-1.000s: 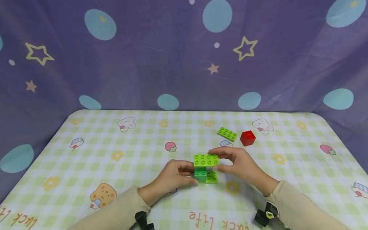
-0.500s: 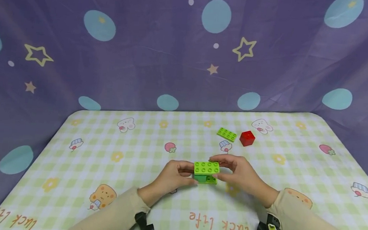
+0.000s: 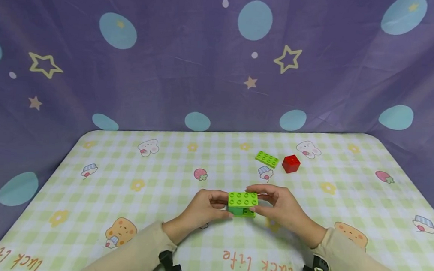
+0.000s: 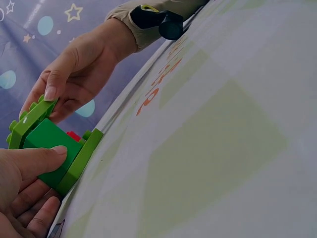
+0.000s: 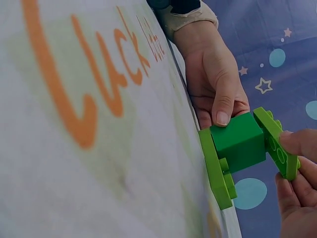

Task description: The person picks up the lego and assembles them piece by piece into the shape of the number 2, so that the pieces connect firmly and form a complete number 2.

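A green building brick (image 5: 240,141) stands on one end of a light-green studded plate (image 5: 217,171), which lies on the table. My left hand (image 3: 203,208) grips this brick from the left, thumb on its near face. Over the brick sits a second light-green plate (image 3: 243,199), its right end pinched between the thumb and fingers of my right hand (image 3: 282,210). In the right wrist view this upper plate looks tilted against the brick; whether its studs are fully joined I cannot tell. From the head, the upper plate covers most of the brick.
Farther back lie another light-green studded plate (image 3: 267,159) and, to its right, a red brick (image 3: 291,164). A checked, printed cloth (image 3: 168,165) covers the table. Behind it hangs a purple patterned curtain (image 3: 148,82).
My right hand has come down and slightly nearer with the upper plate, closing most of the space above the green brick. My left hand keeps its place.
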Available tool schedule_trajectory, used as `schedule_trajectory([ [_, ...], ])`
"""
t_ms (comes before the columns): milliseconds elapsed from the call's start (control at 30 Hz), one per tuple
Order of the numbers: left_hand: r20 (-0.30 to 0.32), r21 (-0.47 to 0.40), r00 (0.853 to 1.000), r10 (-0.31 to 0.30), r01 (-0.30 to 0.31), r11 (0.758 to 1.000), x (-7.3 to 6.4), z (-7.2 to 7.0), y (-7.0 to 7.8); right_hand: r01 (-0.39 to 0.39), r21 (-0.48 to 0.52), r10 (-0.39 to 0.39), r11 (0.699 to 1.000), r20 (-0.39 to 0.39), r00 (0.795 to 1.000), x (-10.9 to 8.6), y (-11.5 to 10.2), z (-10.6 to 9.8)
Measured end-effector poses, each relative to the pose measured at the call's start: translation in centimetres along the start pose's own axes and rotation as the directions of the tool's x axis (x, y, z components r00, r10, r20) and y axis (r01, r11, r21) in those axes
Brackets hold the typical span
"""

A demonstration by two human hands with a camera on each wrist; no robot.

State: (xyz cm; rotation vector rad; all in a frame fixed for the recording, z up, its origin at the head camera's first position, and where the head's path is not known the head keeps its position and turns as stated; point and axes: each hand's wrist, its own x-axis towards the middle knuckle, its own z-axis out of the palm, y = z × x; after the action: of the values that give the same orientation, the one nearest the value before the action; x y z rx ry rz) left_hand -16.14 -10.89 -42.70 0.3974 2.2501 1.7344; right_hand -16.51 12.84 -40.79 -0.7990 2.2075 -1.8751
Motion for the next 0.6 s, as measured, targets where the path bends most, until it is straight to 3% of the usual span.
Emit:
schedule_trajectory([
  [600,0.005,-0.025,1.0,0.001,-0.001,1.0,0.03,0.03,-0.1,-0.048,0.034,0.048,0.998,-0.001,0.999,-0.12,0.13,0.02],
])
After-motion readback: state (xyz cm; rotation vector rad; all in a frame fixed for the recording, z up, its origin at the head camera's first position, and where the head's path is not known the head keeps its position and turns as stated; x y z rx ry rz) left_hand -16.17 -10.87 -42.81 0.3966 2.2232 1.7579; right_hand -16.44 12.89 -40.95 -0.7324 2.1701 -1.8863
